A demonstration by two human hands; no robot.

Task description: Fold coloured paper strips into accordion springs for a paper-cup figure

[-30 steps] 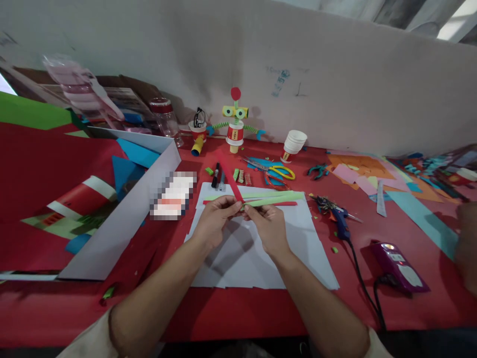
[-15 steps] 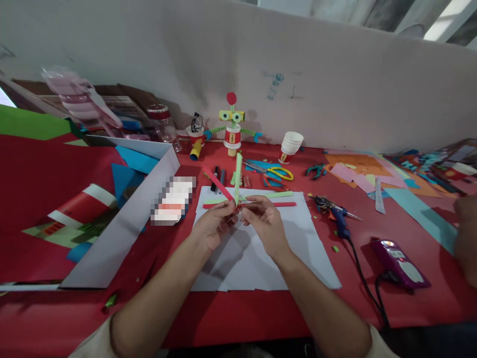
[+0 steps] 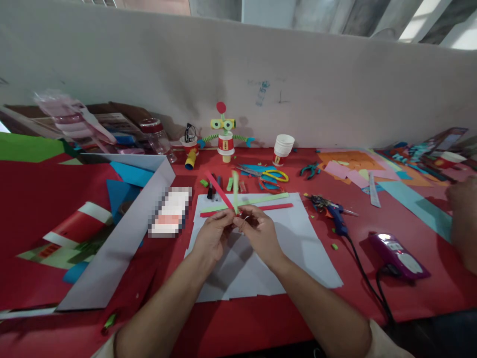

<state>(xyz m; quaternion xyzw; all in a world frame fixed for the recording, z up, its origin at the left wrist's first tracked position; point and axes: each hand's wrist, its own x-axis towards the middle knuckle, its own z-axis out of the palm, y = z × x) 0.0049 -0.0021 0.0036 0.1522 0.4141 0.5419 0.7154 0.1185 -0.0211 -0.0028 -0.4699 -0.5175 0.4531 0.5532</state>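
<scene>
Over the white paper (image 3: 257,271), my left hand (image 3: 215,232) and my right hand (image 3: 259,229) meet with fingertips pinched together. Between them are the lower ends of a red paper strip (image 3: 219,190) leaning up to the left and a light green paper strip (image 3: 236,191) standing upright. The fingers cover where the two strips join. Behind my hands, another green strip (image 3: 272,198) and another red strip (image 3: 281,206) lie flat across the upper part of the paper.
A paper-cup figure (image 3: 225,144), scissors (image 3: 274,175), pliers (image 3: 310,170) and stacked cups (image 3: 283,149) stand or lie behind. To the right are a glue gun (image 3: 337,219) and purple power socket (image 3: 398,256); another person's hand (image 3: 464,214) is at far right. A white-walled box (image 3: 122,223) sits left.
The view has tilted and shifted slightly, so the table objects appear displaced. Both hands still pinch the strips' lower ends; the green strip is blurred, and my fingers have closed nearer each other.
</scene>
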